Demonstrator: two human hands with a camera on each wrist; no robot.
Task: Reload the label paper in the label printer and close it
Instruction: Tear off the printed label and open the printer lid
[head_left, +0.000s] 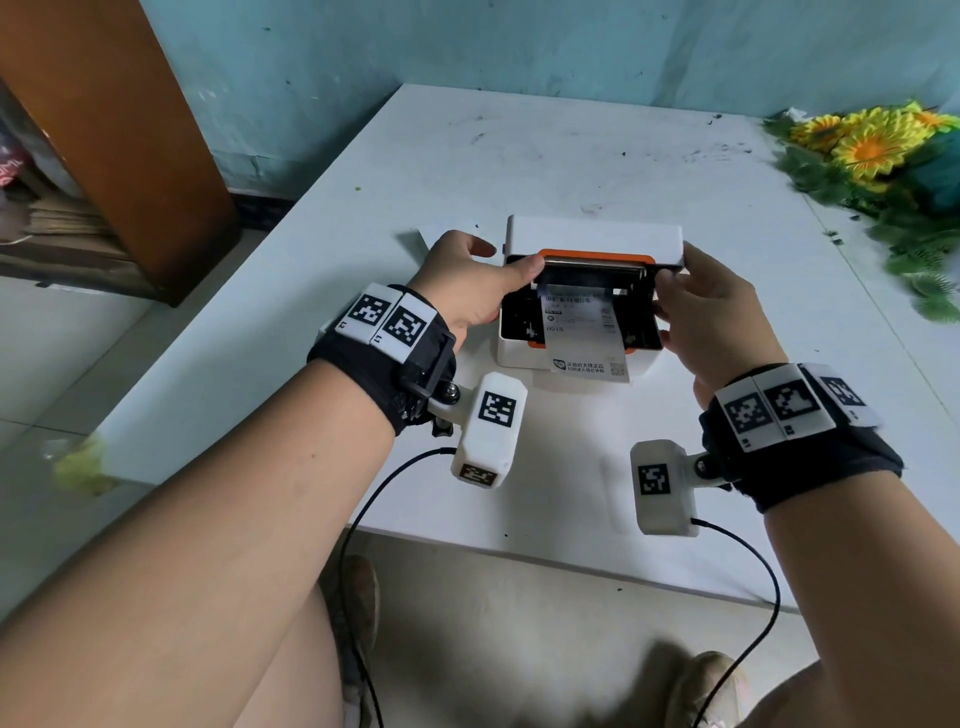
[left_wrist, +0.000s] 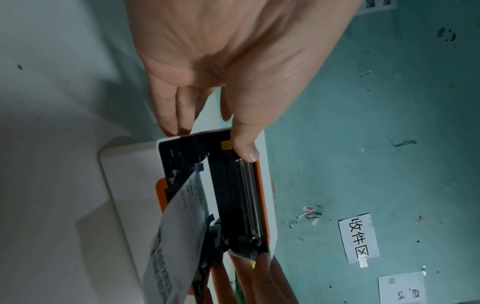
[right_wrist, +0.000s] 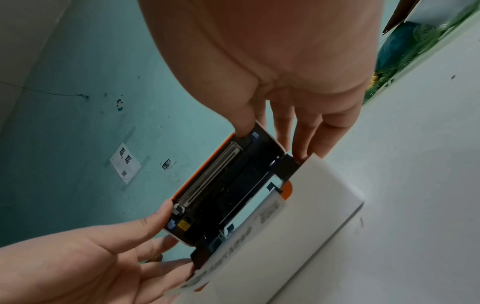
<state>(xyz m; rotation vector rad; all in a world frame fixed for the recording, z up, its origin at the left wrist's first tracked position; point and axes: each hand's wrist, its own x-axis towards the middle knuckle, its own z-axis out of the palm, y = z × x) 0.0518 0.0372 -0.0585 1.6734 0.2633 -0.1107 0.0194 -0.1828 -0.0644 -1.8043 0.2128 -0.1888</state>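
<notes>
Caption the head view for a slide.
Both hands, left hand and right hand, hold the printer's raised lid over label paper.

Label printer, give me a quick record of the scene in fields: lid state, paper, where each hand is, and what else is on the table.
printer: white label printer on the white table
lid: orange-trimmed lid raised, not closed
paper: printed label paper threaded through, hanging out over the front
left hand: grips the lid's left end, thumb on its front edge
right hand: grips the lid's right end
also on table: artificial sunflowers at the far right
</notes>
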